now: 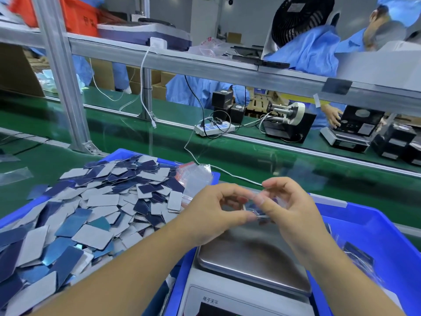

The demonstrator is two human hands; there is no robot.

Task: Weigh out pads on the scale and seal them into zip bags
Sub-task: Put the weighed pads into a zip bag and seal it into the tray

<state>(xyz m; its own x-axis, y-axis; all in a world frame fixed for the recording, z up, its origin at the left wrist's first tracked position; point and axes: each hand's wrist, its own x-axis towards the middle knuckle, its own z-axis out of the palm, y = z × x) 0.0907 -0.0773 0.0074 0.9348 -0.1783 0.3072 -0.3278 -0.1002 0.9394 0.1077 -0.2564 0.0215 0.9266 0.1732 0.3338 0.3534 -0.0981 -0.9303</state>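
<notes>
A heap of grey and dark blue rectangular pads (95, 210) fills the blue bin (13, 220) at the left. The scale (250, 267) stands in front of me with a bare steel pan. Above the pan my left hand (216, 215) and my right hand (293, 210) both pinch a small clear zip bag (257, 207) that holds a few pads; the bag is blurred. A bundle of empty zip bags (196, 176) with red strips lies on the heap's far edge.
A second blue bin (373, 226) at the right holds filled bags (357, 254). Beyond runs a green conveyor belt (273, 156) with a power strip (214, 128), a white cable and an aluminium frame post (63, 74). People in blue coats work across the line.
</notes>
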